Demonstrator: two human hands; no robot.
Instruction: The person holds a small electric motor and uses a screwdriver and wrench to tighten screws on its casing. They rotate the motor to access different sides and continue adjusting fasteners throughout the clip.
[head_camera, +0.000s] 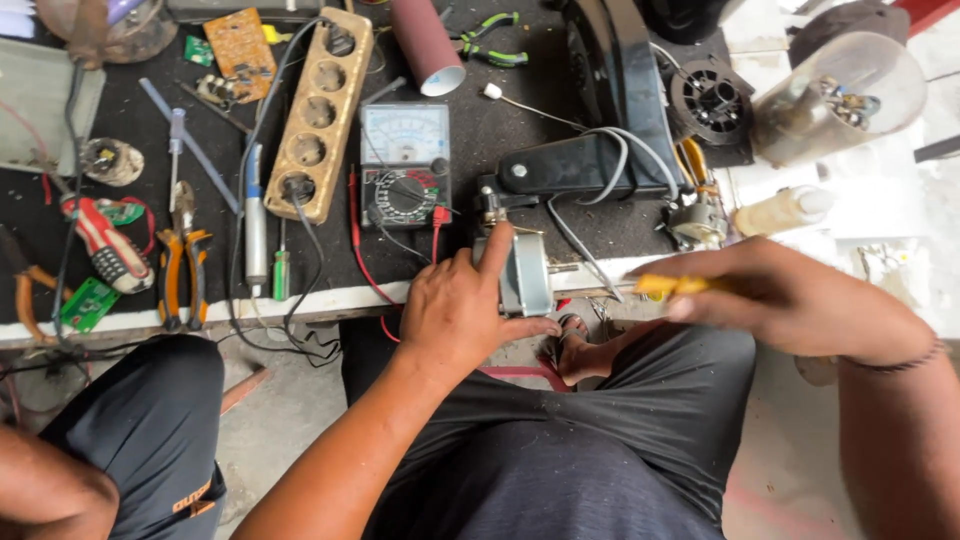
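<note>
Cluttered black workbench (500, 130) carries an analog multimeter (405, 165), a beige power strip (318, 112), orange-handled pliers (180, 265) and a soldering iron (255, 215). At its white front edge the left hand (465, 310) clamps a small grey metal motor (522, 275); just right of it, the blurred right hand (790, 300) pinches a yellow-handled tool (665, 285).

Head view — steeply down, close over workbench (620, 225)

Electronics repair workshop: multimeter (404, 165), pliers (181, 265), power strip (320, 110) on bench.
</note>
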